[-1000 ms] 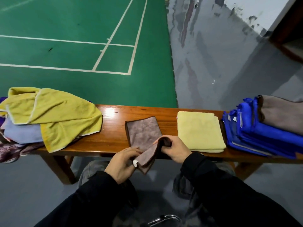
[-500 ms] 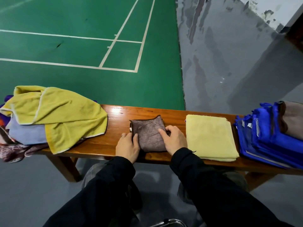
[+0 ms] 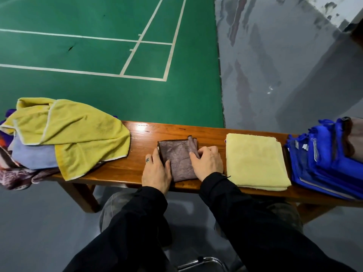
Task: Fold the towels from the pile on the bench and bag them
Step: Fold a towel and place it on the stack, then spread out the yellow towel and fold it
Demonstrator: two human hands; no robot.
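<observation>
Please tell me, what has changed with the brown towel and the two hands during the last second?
The brown towel, held half off the front of the bench a second ago, was folded over and now lies flat on it. The left hand let go and rests at its left edge; the right hand has its fingers on the right edge. The folded yellow towel, unfolded pile and blue stack stayed.
</observation>
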